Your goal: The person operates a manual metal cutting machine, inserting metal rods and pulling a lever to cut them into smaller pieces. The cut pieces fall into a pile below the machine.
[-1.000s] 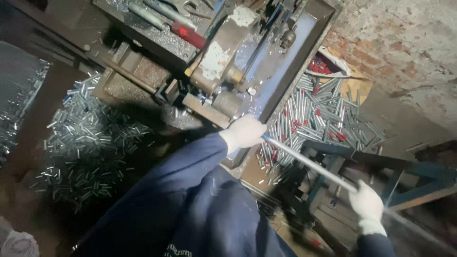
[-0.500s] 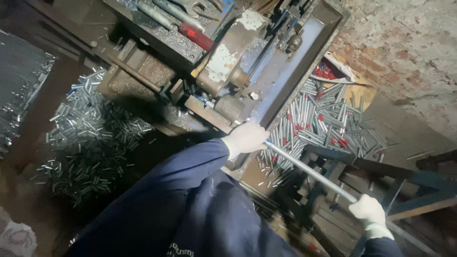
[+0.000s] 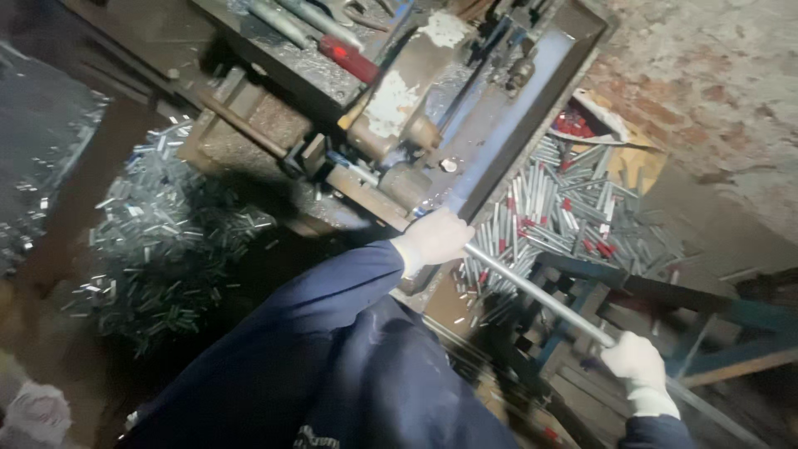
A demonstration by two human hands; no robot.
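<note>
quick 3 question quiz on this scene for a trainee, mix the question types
1. True or false: both hands grip the same metal rod.
2. Which hand is nearer the machine? A) left hand B) right hand
3. Fill in: the pile of short cut pieces lies on the person's ___ side.

Key: 1 true; 2 A; 3 left

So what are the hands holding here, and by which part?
Both gloved hands grip one long metal rod: the left hand at its upper end beside the machine, the right hand further down its length.
</note>
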